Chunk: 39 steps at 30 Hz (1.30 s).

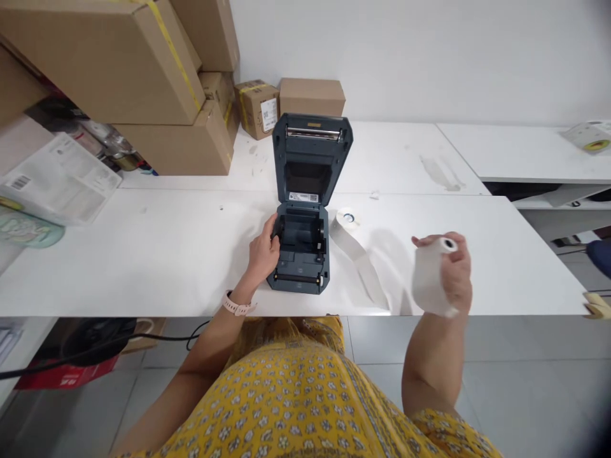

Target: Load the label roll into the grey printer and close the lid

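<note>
1. Cartons, cardboard: stack (143, 70) at the table's left rear, at least four visible, overlap preventing a full count; small taped carton (256, 113) with white label, one; plain carton (312, 95), one, beside it, behind the printer.
2. Package (62, 178), barcoded, one, at far left; mint-green printed item (33, 228), one, touching or just beside it (cannot tell which).
3. Label printer (298, 261), dark blue-grey, one, on white table (191, 254); lid (309, 162) raised, bay exposed.
4. Table label roll (349, 217), one, just right of the printer; its paper strip (361, 267) trails to the front edge. Both lie between printer and right hand, in the direct path across the tabletop.
5. Handheld label roll (427, 280), white, one, slightly blurred, tilted, core opening uppermost; held above the table's front edge, well apart from the printer. Label rolls in all: two.
6. Right hand (457, 273): closed around the handheld roll's outer side, roll inside the grip.
7. Left hand (265, 251): bent fingers and thumb touching the printer's left rim, beside the bay; whether pinching or merely resting, cannot tell. Pink wristwatch (237, 305), one, on that wrist.
</note>
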Each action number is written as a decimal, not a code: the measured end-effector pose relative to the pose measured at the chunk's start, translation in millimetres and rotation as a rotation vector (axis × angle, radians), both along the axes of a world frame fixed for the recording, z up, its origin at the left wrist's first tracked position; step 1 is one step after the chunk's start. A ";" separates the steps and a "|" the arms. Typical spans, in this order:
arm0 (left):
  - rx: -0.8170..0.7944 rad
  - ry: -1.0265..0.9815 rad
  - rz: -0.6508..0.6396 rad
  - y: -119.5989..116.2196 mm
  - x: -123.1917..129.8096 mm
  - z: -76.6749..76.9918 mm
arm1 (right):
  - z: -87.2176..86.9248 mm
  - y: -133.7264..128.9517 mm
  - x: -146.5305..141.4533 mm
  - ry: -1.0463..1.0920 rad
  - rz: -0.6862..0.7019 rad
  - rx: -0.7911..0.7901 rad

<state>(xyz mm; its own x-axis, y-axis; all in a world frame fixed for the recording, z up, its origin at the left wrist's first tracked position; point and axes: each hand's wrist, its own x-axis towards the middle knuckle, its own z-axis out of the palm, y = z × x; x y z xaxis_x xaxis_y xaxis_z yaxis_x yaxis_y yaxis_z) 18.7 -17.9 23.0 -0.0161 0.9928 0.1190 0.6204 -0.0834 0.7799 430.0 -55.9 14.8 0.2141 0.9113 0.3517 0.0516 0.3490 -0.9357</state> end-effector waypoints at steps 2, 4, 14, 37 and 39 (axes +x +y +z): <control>-0.022 0.011 0.001 -0.6 0.7 3.2 | -14.4 6.1 3.8 -0.046 0.000 -0.136; -0.031 0.015 -0.001 -1.1 1.2 5.2 | -26.3 13.5 4.3 -0.067 0.026 -0.239; -0.015 0.074 0.020 -0.6 1.9 5.0 | -47.4 24.8 -0.1 -0.023 0.085 -0.414; 0.030 -0.018 0.006 -0.4 -0.7 -0.8 | -11.2 58.8 33.8 -0.202 0.225 -0.523; 0.028 -0.019 0.008 -0.4 -0.7 -0.6 | -2.1 60.6 27.9 -0.171 0.046 -0.443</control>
